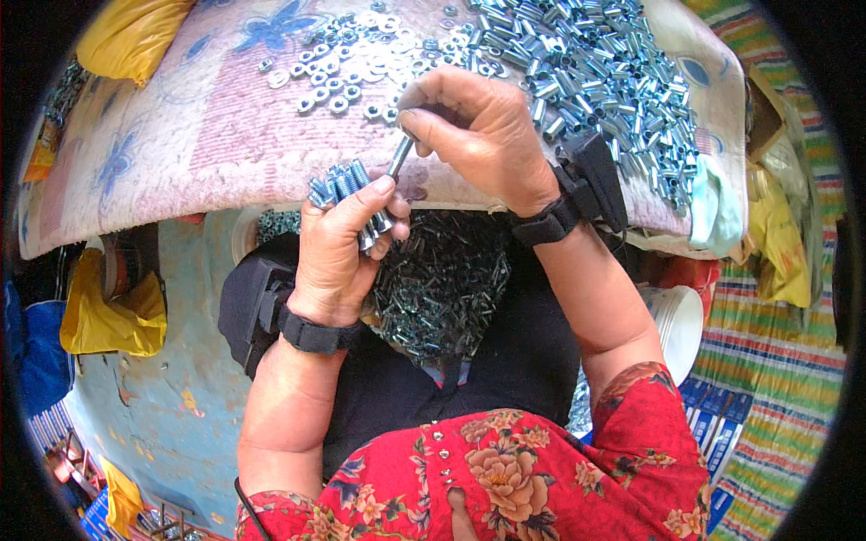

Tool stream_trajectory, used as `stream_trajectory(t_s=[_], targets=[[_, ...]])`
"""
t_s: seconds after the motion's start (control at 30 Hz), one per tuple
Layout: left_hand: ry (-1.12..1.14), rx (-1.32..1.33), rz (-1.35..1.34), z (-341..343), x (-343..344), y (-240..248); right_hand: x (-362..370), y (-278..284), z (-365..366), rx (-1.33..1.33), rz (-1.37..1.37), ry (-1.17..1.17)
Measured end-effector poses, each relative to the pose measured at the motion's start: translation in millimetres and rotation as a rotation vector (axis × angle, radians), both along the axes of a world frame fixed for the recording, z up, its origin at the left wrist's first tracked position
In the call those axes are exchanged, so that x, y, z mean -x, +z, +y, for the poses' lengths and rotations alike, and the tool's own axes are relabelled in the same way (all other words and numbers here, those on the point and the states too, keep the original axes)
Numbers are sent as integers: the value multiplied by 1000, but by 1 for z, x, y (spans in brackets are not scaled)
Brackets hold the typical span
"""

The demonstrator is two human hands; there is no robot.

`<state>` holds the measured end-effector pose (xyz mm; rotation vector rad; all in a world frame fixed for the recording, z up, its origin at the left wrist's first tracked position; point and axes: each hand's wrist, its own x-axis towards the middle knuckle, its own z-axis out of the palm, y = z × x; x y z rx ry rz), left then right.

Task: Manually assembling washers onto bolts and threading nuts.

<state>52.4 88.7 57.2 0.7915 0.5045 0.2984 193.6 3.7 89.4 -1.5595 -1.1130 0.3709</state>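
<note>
My left hand (338,248) grips a bundle of several shiny bolts (336,185), threaded ends pointing up and left. My right hand (478,131) pinches a single bolt (400,155) between thumb and fingers, its lower end touching my left thumb. Both hands hover at the near edge of a cloth-covered table (198,135). Below my hands, a heap of loose bolts (446,288) lies in my lap on dark fabric. Black bands sit on both wrists.
On the flowered cloth lie scattered nuts and washers (343,68) at the centre and a big pile of metal sleeves (604,81) to the right. A white bowl (681,325) stands at my right, yellow bags (113,311) at my left.
</note>
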Motion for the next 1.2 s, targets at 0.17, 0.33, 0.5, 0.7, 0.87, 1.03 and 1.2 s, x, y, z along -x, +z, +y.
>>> stream_trajectory(t_s=[0.17, 0.33, 0.5, 0.7, 0.87, 1.03, 1.2], targets=[[35, 10, 2, 4, -5, -2, -5, 7, 8, 22, 183, 51], [76, 42, -30, 3, -3, -6, -3, 5, 9, 37, -85, 169], [70, 22, 13, 4, -3, -6, -15, 10, 7, 105, 149, 114], [103, 77, -24, 3, -1, -6, -83, 8, 10, 1, -996, -398], [100, 86, -32, 2, -2, -7, -89, -10, 5, 704, -840, -517], [63, 48, -24, 2, 0, -8, -94, -18, 0, 603, -868, -551], [30, 34, -20, 2, 5, -5, -42, 0, -29, 131, -15, -156]])
